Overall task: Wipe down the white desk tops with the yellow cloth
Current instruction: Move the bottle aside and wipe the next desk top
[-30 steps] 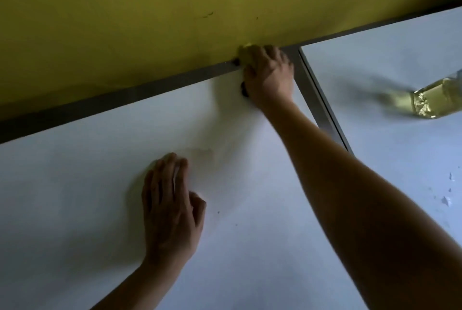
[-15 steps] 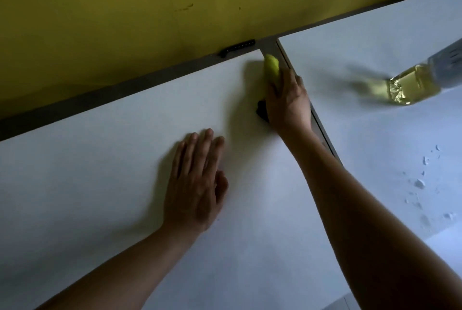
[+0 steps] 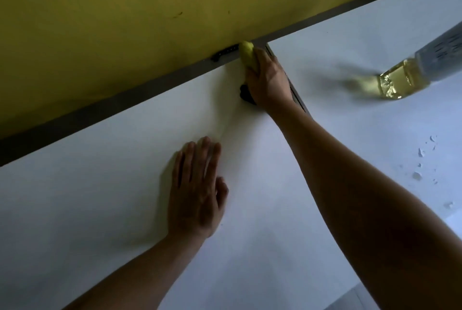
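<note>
Wiping the far corner of the near white desk top (image 3: 250,234) at upper centre, right hand (image 3: 268,82) clutching yellow cloth (image 3: 247,55), left hand (image 3: 196,189) flat, released; next likely drawing back along the grey seam (image 3: 297,95).

Right hand (image 3: 268,82) hides most of the yellow cloth (image 3: 247,55)

Left hand (image 3: 196,192) flat, right hand (image 3: 268,79) curled

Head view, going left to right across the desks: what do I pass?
Left hand flat on the near desk top → yellow cloth under the right hand → metal divider → bottle of yellowish liquid → white crumbs.
</note>
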`<state>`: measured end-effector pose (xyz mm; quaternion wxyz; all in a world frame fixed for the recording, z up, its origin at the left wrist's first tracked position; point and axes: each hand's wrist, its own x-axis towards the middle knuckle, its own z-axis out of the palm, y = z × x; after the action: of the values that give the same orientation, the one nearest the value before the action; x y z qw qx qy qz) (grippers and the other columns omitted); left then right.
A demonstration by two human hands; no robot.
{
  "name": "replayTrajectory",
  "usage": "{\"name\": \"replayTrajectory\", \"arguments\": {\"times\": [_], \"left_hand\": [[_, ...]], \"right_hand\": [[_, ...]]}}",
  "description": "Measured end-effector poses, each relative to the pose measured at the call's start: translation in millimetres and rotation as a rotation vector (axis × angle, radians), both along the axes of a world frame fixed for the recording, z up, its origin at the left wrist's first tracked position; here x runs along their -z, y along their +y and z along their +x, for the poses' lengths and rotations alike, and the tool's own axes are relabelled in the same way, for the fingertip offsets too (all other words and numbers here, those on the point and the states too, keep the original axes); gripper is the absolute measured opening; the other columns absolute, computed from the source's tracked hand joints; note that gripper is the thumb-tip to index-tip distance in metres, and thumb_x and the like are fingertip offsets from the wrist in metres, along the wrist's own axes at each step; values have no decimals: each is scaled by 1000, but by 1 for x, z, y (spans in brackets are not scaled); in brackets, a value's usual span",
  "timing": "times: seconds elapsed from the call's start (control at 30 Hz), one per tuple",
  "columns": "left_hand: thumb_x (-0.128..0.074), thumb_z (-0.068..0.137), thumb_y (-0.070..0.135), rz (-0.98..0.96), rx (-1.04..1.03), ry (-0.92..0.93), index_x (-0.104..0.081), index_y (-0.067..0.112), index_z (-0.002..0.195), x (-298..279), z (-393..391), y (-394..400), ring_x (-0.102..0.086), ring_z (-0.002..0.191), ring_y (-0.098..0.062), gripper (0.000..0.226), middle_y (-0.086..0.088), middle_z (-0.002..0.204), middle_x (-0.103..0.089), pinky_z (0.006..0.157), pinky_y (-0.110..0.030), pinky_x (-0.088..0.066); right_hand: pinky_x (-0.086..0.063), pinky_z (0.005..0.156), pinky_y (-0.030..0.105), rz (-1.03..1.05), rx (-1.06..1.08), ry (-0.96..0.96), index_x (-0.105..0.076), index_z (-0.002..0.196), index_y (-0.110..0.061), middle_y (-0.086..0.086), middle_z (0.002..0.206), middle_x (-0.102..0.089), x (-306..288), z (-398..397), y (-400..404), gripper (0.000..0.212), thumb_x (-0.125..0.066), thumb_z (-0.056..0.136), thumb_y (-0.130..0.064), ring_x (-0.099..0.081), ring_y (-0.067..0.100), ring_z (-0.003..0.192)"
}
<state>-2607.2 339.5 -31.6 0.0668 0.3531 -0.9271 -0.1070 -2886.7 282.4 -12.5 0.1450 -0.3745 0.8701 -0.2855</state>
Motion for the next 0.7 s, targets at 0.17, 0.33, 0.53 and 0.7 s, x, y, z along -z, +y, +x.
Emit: {"name": "replayTrajectory", "arguments": {"times": [0.17, 0.33, 0.53, 0.7], "left_hand": [[-34, 105, 35, -25, 3, -2, -28, 17, 164, 0, 1, 2, -21, 159, -33, 62, -9, 171, -25, 129, -50, -17], [-37, 103, 34, -25, 20, 37, -37, 14, 161, -3, 1, 1, -27, 156, -37, 62, -12, 169, -31, 128, -53, -18], [-39, 99, 32, -30, 23, 25, -40, 13, 159, -5, 0, 4, -29, 155, -37, 63, -13, 168, -33, 128, -53, -19], [-38, 100, 32, -48, 7, 26, -39, 14, 160, -2, -3, 0, -27, 156, -37, 63, -13, 168, -32, 128, -52, -18]], "right_hand": [[-51, 85, 45, 23, 22, 2, -50, 138, -13, 20, 123, -58, 1, 0, -1, 43, -52, 99, -30, -59, 39, 106], [-39, 77, 33, 64, 105, -60, -54, 130, -13, 16, 119, -61, -9, 24, 87, 37, -55, 98, -30, -58, 37, 105], [-37, 76, 33, 91, 179, -46, -54, 135, -15, 15, 112, -58, -11, 73, 250, 41, -60, 94, -17, -56, 39, 100], [-43, 83, 42, 109, 206, 27, -51, 140, -14, 16, 119, -57, -6, 78, 248, 48, -59, 92, -15, -52, 38, 107]]}}
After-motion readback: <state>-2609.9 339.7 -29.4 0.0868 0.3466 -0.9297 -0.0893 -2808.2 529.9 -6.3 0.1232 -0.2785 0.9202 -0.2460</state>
